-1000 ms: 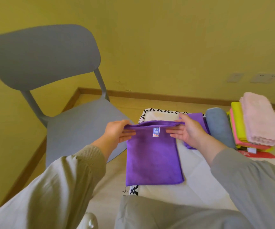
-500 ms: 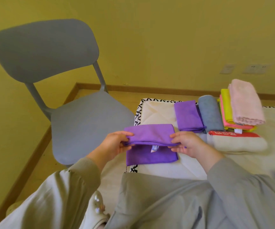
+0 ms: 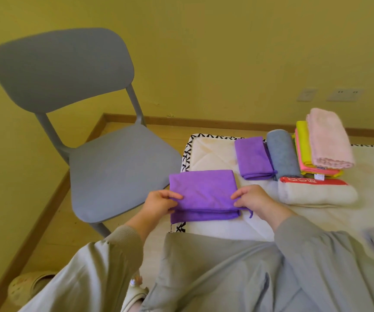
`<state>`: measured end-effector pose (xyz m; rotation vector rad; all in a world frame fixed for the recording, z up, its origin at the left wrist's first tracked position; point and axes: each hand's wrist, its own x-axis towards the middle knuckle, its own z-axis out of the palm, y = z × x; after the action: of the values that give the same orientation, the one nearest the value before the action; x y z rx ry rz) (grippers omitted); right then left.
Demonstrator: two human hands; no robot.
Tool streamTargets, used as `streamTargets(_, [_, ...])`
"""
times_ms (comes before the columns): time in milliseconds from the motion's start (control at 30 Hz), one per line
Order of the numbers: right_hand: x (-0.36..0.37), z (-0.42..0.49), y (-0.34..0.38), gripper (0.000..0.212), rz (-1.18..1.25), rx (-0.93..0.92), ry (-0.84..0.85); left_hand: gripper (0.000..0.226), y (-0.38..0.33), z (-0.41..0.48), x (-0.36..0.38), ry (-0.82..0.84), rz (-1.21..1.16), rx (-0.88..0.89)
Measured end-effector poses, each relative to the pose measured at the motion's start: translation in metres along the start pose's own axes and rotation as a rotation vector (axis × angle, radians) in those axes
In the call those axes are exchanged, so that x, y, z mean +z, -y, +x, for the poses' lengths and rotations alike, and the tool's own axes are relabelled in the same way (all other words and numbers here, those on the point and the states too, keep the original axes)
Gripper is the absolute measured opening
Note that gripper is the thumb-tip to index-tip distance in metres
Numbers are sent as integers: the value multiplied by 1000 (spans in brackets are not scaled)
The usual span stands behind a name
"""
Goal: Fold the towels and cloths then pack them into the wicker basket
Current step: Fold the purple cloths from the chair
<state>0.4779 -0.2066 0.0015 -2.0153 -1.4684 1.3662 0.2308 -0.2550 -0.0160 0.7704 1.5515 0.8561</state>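
Two hands on one folded purple microfibre cloth (image 3: 201,190), which lies flat at the left edge of the white quilted mat (image 3: 210,154). Left hand (image 3: 159,203) pinches its left edge, thumb on top; right hand (image 3: 256,200) pinches the right edge likewise. Beyond it: smaller folded purple cloth (image 3: 252,157), rolled grey towel (image 3: 281,154), white towel with red band (image 3: 316,193).

Soft, even, yellowish light — faint shadows, wide-angle bending at edges, blur in the lower right corner.
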Motion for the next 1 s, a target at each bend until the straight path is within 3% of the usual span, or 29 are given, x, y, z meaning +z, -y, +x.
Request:
streamTargets(267, [1, -2, 1, 19, -117, 115, 85, 28, 17, -5, 2, 38, 17, -98])
streamTargets(367, [3, -2, 0, 29, -119, 111, 71, 29, 17, -7, 0, 39, 113, -85])
streamTargets(767, [16, 11, -11, 25, -231, 69, 17, 34, 28, 2, 5, -138, 352, 22])
streamTargets(900, [18, 18, -13, 11, -249, 124, -4, 27, 33, 5, 7, -185, 373, -6])
streamTargets(967, [22, 30, -21, 37, -136, 153, -27, 9, 34, 8, 8, -193, 310, -67])
streamTargets(1000, [22, 35, -24, 44, -56, 169, -22, 19, 33, 11, 9, -168, 222, -117])
